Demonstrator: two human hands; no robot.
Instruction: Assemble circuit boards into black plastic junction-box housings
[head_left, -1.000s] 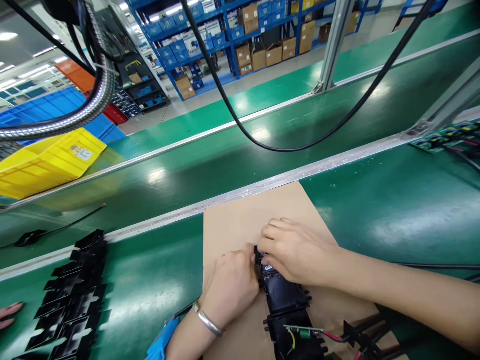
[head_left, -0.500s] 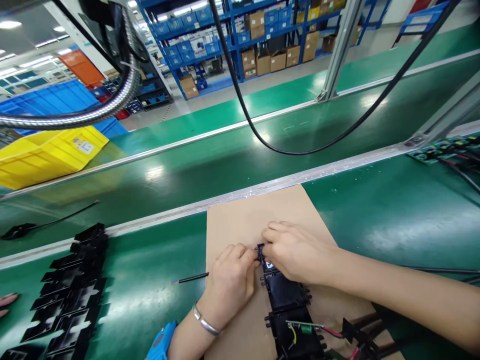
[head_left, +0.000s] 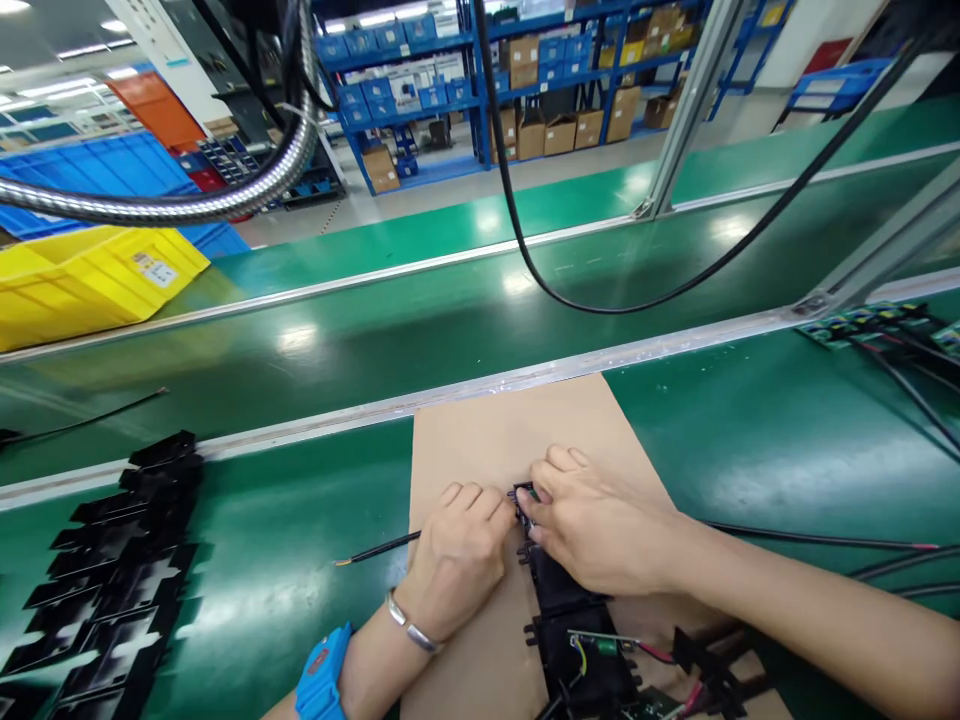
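Observation:
A row of joined black plastic cases (head_left: 553, 580) lies on a cardboard sheet. Around the left edge of the farthest case, my left hand (head_left: 465, 540) has its fingers closed. A black cable (head_left: 381, 548) with stripped wire ends comes out from under that hand; its grip at the fingertips is partly hidden. My right hand (head_left: 600, 520) is closed over the same case, thumb and fingers pressing at its top. Much of this case is covered by the hand. A small green circuit board (head_left: 604, 646) with red and yellow wires lies on a nearer case.
Beneath the cases is the cardboard sheet (head_left: 517, 420) on a green bench. More black plastic cases (head_left: 112, 560) stand in rows at left. Circuit boards (head_left: 862, 325) and black cables (head_left: 817, 538) lie at right. A black cable loop (head_left: 600, 308) hangs ahead; a yellow bin (head_left: 97, 285) sits far left.
The right hand's fingers have shifted slightly on the far case and cover its label now. The left hand stays at the case's edge. The view has turned a little.

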